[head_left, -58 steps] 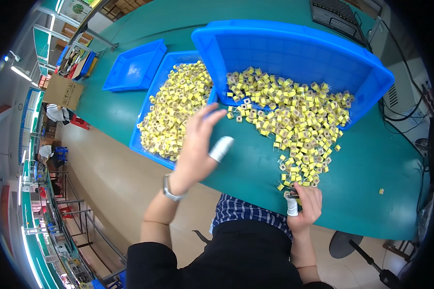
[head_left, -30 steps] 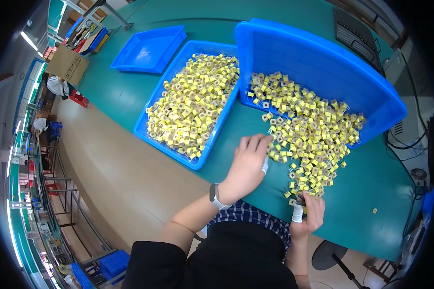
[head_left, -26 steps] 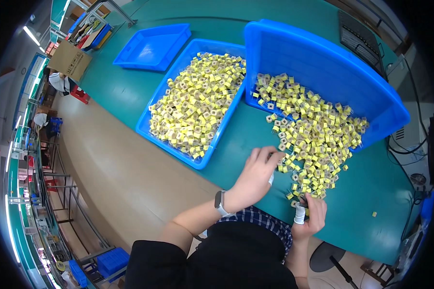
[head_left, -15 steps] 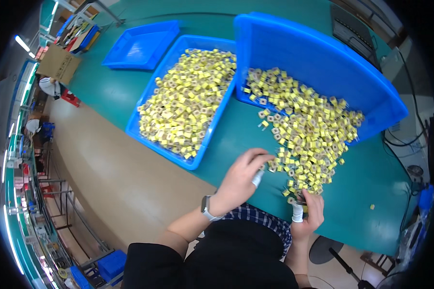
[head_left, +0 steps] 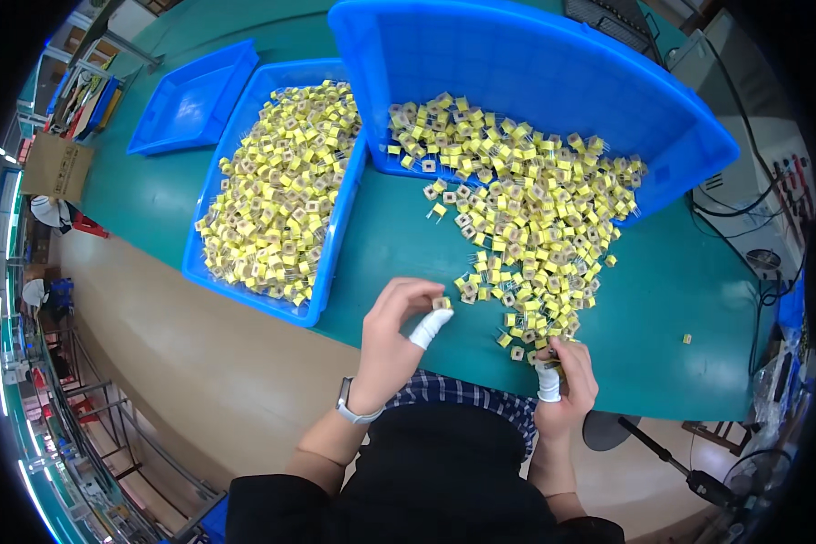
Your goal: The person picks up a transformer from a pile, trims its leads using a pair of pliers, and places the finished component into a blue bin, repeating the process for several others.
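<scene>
- I saw the left hand (head_left: 392,331) pinching one small yellow part (head_left: 441,303) (fingertip taped white).
- The right hand (head_left: 567,376) gripped parts at the near edge of the yellow pile (head_left: 526,227).

The left hand (head_left: 392,331) has come back from the far side of the table, where it reached up by the trays with a white-capped finger out. It crossed to the near edge of the yellow pile (head_left: 526,227), touched down among the loose parts, and now sits lifted just clear of it, pinching one small yellow part (head_left: 441,303) between its fingertips. The right hand (head_left: 564,376) has barely shifted at the table edge, closing a little tighter on its part.
</scene>
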### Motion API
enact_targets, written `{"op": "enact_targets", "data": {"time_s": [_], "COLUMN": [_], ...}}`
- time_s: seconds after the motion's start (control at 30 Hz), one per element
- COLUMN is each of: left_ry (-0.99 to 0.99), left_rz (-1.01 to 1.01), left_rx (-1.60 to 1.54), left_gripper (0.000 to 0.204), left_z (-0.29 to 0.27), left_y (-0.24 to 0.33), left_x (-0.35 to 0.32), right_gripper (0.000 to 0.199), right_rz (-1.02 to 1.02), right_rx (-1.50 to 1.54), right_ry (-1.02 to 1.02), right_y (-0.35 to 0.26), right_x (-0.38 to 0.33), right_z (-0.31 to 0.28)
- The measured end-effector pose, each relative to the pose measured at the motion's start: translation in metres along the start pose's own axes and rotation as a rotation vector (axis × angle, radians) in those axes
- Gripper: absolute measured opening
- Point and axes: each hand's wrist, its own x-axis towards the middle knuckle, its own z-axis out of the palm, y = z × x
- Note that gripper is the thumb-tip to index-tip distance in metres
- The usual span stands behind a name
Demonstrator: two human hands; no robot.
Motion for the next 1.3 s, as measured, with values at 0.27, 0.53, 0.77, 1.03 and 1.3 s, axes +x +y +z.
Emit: {"op": "enact_targets", "data": {"time_s": [0.27, 0.53, 0.77, 1.03, 1.3], "left_ry": [-0.196, -0.226, -0.255, -0.274, -0.27], "left_rz": [0.016, 0.075, 0.144, 0.16, 0.095], "left_rx": [-0.379, -0.358, -0.291, -0.275, -0.402], "left_gripper": [0.029, 0.039, 0.038, 0.038, 0.037], "left_z": [0.001, 0.0, 0.003, 0.005, 0.006], "left_y": [-0.001, -0.003, -0.002, -0.001, -0.002], "left_x": [-0.01, -0.015, -0.014, -0.015, -0.017], "right_gripper": [0.029, 0.035, 0.036, 0.037, 0.037], "right_rz": [-0.137, -0.205, -0.207, -0.222, -0.21], "right_rx": [-0.042, -0.105, -0.101, -0.123, -0.11], "right_ry": [-0.109, -0.126, -0.123, -0.146, -0.134], "right_y": [-0.015, -0.015, -0.016, -0.015, -0.014], "right_x": [0.019, 0.017, 0.014, 0.013, 0.014], "right_z": [0.008, 0.012, 0.013, 0.012, 0.011]}}
